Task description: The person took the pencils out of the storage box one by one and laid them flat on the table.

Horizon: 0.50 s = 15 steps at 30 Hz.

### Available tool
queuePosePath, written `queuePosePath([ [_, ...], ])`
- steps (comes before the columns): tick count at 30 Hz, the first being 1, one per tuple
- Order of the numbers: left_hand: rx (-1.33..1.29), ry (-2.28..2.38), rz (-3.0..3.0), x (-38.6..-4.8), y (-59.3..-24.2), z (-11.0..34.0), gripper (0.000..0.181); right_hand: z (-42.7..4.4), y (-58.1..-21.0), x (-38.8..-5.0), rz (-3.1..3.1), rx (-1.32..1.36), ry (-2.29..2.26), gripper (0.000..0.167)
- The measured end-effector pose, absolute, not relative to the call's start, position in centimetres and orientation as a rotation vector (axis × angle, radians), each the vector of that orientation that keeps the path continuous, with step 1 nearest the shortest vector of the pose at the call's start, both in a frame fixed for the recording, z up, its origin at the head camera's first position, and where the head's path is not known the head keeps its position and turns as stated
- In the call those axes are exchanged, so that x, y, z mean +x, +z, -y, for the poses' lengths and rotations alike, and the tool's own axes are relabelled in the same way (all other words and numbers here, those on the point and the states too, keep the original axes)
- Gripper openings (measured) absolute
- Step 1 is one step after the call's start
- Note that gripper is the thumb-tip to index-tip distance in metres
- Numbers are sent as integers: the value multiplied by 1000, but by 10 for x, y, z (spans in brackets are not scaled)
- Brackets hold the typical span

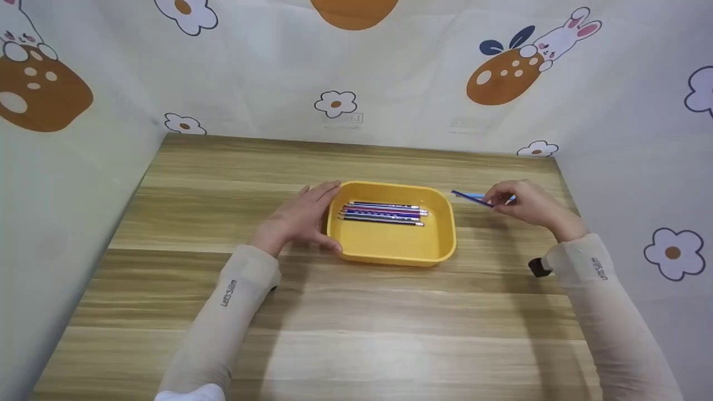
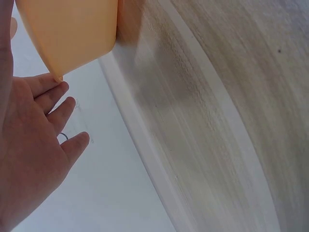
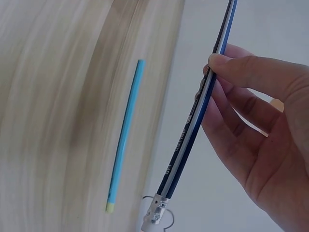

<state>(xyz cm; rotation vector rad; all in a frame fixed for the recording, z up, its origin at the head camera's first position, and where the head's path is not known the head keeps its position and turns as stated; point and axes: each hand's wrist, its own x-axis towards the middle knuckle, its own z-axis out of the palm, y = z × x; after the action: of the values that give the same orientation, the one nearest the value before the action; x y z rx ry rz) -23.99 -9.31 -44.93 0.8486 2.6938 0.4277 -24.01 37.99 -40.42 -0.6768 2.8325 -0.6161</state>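
A yellow plastic tray [image 1: 398, 260] stands on the table with several striped pencils [image 1: 384, 214] lying side by side in it. My left hand [image 1: 298, 217] spans the tray's left end, thumb at the near corner and fingers at the far one. In the left wrist view, straight fingers [image 2: 48, 84] touch under the tray's rim [image 2: 59, 77]. Right of the tray, my right hand [image 1: 526, 203] pinches a dark blue and silver striped pencil [image 3: 193, 111] between thumb and fingers, its metal-banded end pointing away. A light blue pencil [image 3: 126, 133] lies on the table beside that hand.
The wood-grain table [image 1: 356, 323] is bounded at the back and sides by a pale cloth [image 1: 256, 78] printed with flowers, rabbits and orange fruit shapes. A black wrist device [image 1: 539, 267] sits at the right cuff.
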Motion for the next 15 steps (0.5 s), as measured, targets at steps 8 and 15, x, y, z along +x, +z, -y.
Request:
queuePosePath([
  [8,834,415,-2695,-239,-450,94,136,-393,-417,-243,-2855,-629,-593,20],
  [15,816,419,-2685,-239,-448,93,135,-402,-428,-244,-2899,-609,-617,21],
])
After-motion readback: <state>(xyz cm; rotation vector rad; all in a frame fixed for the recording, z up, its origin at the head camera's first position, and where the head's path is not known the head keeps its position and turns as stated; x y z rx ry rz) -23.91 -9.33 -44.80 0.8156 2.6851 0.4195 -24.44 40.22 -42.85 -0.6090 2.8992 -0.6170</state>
